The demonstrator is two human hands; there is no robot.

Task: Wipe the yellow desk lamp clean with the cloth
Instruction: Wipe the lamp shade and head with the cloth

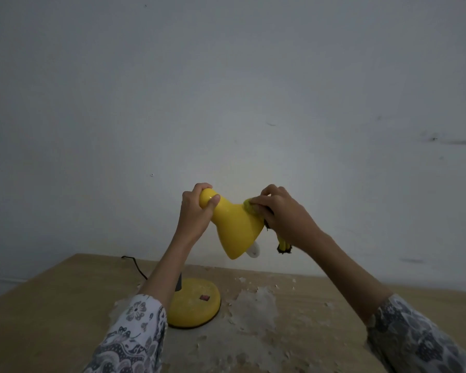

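- Left hand (197, 208) wraps around the narrow top of the yellow desk lamp (236, 228), thumb pressed on its front, forearm rising from 7 o'clock.
- Right hand (283, 214) has its fingers curled, pinching the cloth (249, 207) against the shade's upper rim at 3 o'clock; a cloth end hangs below the wrist.
- Shade tilts with its opening toward 5 o'clock, a white bulb (254, 251) showing.
- Lamp base (194, 305) sits on the wooden table (51, 305), near its far edge; the black cord (135, 265) runs off toward 11 o'clock.
- Bare wall (226, 90) stands behind, with open space above both hands.
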